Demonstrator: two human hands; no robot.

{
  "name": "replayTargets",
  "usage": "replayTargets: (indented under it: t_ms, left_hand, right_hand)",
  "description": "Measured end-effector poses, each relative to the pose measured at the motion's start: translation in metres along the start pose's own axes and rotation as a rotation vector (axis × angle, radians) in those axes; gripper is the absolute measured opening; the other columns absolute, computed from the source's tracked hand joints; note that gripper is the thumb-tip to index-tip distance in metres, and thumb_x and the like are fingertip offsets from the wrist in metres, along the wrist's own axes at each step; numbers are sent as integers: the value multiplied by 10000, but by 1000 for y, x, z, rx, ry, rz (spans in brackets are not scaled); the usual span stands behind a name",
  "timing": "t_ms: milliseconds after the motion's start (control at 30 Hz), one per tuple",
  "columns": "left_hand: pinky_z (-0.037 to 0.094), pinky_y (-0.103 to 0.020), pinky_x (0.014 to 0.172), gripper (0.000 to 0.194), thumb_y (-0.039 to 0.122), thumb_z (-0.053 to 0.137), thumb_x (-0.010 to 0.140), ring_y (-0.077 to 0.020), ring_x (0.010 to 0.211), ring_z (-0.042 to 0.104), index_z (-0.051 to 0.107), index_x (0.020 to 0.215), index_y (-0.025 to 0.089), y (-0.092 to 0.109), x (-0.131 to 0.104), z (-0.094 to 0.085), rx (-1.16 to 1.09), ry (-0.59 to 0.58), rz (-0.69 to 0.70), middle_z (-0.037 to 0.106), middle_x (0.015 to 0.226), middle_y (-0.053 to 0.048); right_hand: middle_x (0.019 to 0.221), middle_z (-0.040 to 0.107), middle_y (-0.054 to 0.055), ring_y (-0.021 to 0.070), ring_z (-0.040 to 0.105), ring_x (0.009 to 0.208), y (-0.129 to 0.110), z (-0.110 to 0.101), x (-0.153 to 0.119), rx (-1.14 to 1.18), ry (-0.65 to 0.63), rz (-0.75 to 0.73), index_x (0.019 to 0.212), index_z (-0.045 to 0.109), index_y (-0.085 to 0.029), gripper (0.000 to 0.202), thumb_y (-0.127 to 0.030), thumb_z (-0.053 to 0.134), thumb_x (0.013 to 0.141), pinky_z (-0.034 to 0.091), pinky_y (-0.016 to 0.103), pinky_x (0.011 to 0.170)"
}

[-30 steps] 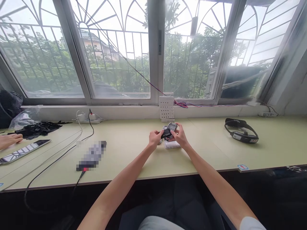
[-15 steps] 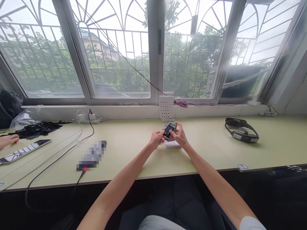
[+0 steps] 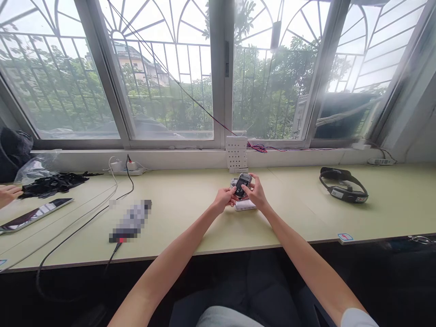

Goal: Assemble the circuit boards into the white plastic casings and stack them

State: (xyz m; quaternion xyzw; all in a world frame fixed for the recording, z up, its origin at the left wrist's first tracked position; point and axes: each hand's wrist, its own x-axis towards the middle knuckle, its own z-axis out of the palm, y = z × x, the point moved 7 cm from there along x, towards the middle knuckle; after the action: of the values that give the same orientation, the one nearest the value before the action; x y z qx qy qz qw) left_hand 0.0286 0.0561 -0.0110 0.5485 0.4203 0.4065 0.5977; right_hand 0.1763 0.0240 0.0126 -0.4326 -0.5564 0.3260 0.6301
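Observation:
Both of my hands hold a small opened electronic device [image 3: 243,180] above the middle of the table. Its visible face is dark, like a battery or panel with pale print, and a greyish frame shows around it. My left hand [image 3: 225,198] pinches the lower left edge, fingers closed. From the right, my right hand [image 3: 258,195] grips the other edge, its thumb pressing on the dark face. Underneath lies a white casing-like piece [image 3: 245,206], partly covered by the device and my fingers. Another pale part behind the device is mostly hidden.
A white perforated block [image 3: 236,154] stands against the sill. To the right lies a black headset [image 3: 344,186]. A blurred-out object [image 3: 131,221], cables, a phone [image 3: 34,215] and black strips [image 3: 51,184] are on the left, near another person's hand [image 3: 9,194].
The device has turned slightly upright in my hands, and my left fingers have shifted a little along its edge. At far left, the other person's hand has drawn slightly back.

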Motion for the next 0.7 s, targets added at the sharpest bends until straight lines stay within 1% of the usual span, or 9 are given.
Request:
replayTargets:
  t_ms: [100, 233, 367, 433, 500, 567, 633, 700]
  left_hand:
    - [374, -222, 386, 434, 515, 699, 834, -95, 354, 511, 543, 648, 155, 2, -2, 2, 83, -2, 27, 639, 524, -60]
    - [306, -221, 352, 467, 560, 668, 831, -80, 303, 423, 493, 612, 186, 7, -5, 3, 215, -4, 96, 593, 459, -27]
    - [259, -219, 349, 481, 570, 607, 853, -74, 287, 369, 468, 572, 205, 16, -8, 2, 422, 48, 211, 533, 405, 10]
    - [274, -219, 374, 505, 569, 586, 858, -79, 310, 391, 438, 536, 208, 21, -9, 1, 543, 104, 294, 508, 398, 18]
    - [302, -218, 419, 527, 563, 590, 851, -88, 372, 447, 407, 510, 206, 27, -11, 0, 639, 169, 385, 506, 421, 17]
    - [326, -218, 464, 511, 560, 623, 828, -102, 451, 507, 424, 525, 200, 32, -11, -2, 694, 226, 439, 530, 469, 12]
    - [347, -221, 484, 447, 563, 663, 799, -111, 495, 541, 499, 608, 194, 31, -9, -4, 685, 235, 410, 571, 529, 10]
    - [365, -226, 474, 409, 575, 688, 782, -110, 485, 550, 558, 744, 190, 23, -5, -5, 589, 165, 306, 620, 604, 6]
  right_hand:
    - [939, 731, 47, 208, 709, 590, 1, -3, 0, -26, 36, 13, 1354, 389, -256, 667, -394, 677, 769, 614, 344, 465]
    - [898, 735, 38, 206, 696, 550, 2, -6, 1, -37, 64, 14, 1304, 426, -258, 603, -408, 674, 775, 593, 334, 423]
    - [841, 729, 28, 206, 682, 521, 3, -6, 2, -26, 60, 20, 1279, 436, -256, 573, -408, 667, 777, 575, 324, 397]
    - [823, 725, 24, 201, 672, 511, 4, -6, 3, -22, 58, 22, 1276, 435, -255, 573, -406, 666, 774, 562, 315, 387]
    - [810, 722, 20, 196, 662, 505, 5, -6, 3, -6, 61, 24, 1274, 431, -252, 583, -407, 671, 767, 552, 306, 382]
    - [793, 718, 18, 190, 646, 496, 6, -7, 4, 16, 66, 23, 1268, 431, -248, 592, -410, 683, 757, 538, 298, 378]
    - [769, 710, 15, 186, 632, 490, 6, -8, 5, 32, 73, 21, 1261, 436, -243, 598, -412, 694, 749, 522, 289, 377]
    - [732, 698, 6, 183, 619, 483, 7, -8, 5, 43, 76, 23, 1258, 438, -240, 603, -416, 699, 744, 506, 282, 382]
